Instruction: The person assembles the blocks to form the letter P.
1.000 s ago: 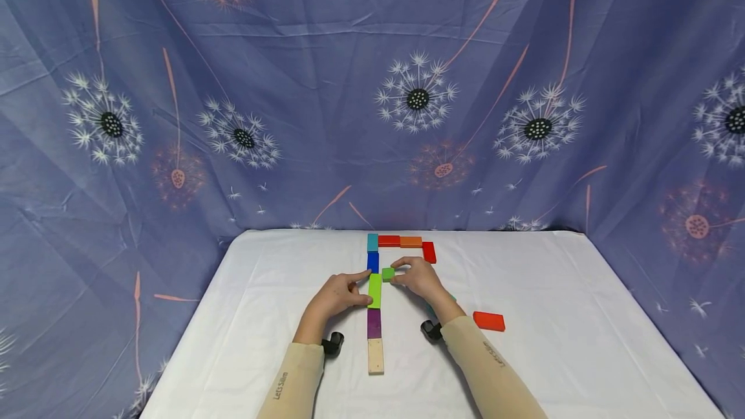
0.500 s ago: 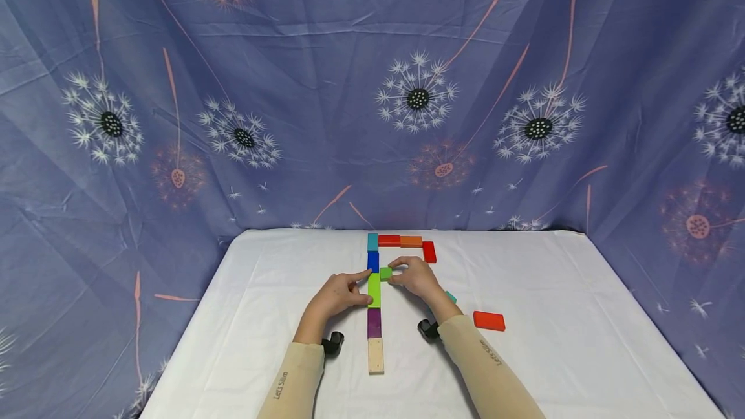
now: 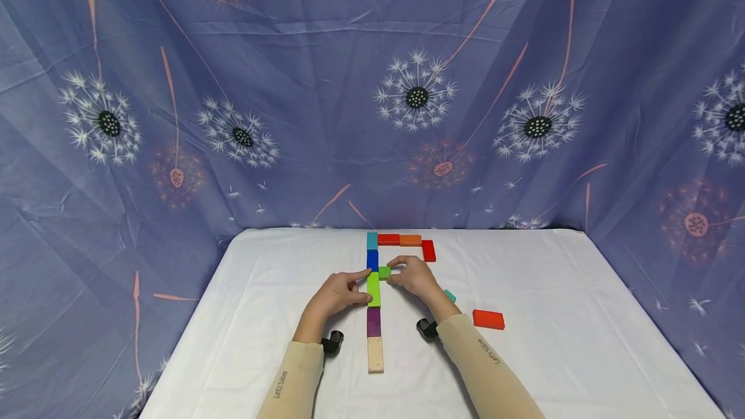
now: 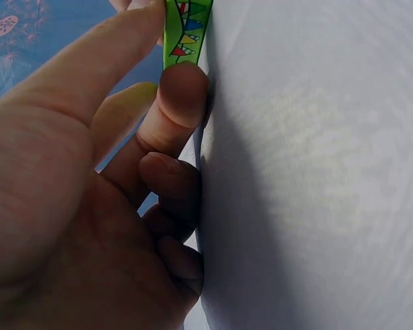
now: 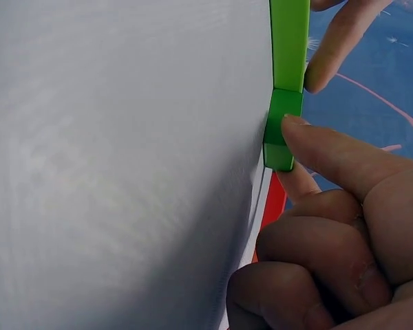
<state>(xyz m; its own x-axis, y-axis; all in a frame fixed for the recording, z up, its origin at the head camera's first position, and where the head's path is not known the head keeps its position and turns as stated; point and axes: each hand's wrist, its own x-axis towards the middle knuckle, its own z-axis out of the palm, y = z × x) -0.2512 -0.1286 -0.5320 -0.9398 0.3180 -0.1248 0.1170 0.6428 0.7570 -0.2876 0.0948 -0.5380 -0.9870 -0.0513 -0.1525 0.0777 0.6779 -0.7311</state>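
A light green block (image 3: 374,290) lies in a column of wooden blocks on the white cloth. The index finger and thumb of my left hand (image 3: 339,293) hold it at its left side. Printed flags show on one face of the light green block (image 4: 188,31) in the left wrist view. My right hand (image 3: 416,276) pinches a small green block (image 3: 385,273) between thumb and index finger. In the right wrist view, that small green block (image 5: 283,127) touches the light green block; my right hand's other fingers are curled. Above the light green block is a blue block (image 3: 372,260).
A light blue block (image 3: 372,241) tops the column; a red block (image 3: 388,239), orange block (image 3: 410,240) and tilted red block (image 3: 429,251) run right. Below are purple (image 3: 374,322) and plain wood blocks (image 3: 375,354). A loose red block (image 3: 488,319) and part-hidden teal block (image 3: 451,295) lie right.
My right hand has moved slightly left with the small green block, closing its gap to the light green block. More of the teal block shows beside my right forearm. My left hand stays put.
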